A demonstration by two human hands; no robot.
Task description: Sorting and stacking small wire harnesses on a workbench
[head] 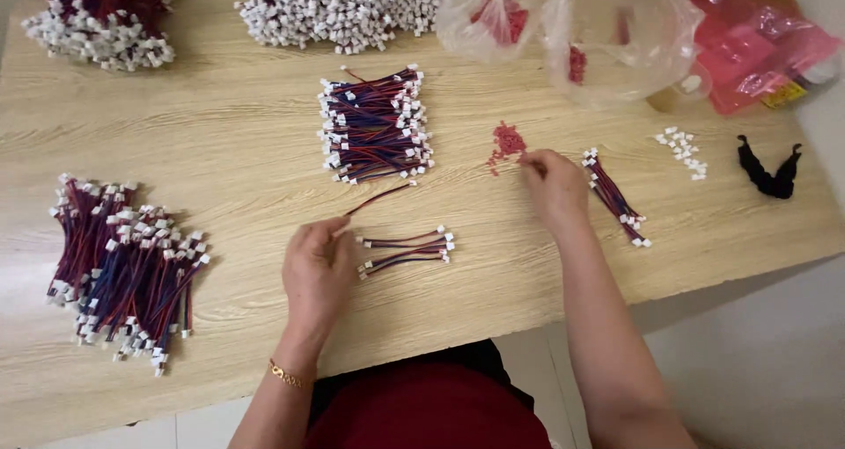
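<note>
My left hand [319,268] pinches one red-and-blue wire [378,197] angling up beyond it. My right hand [553,185] picks at tiny red pieces [507,141] just past its fingertips; best take one only.

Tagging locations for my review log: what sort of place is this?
Probably a home or small-workshop bench for hand assembly: a light wooden table with heaps of red-and-blue wire leads with white plastic connectors and clear plastic bags of small red parts.
</note>
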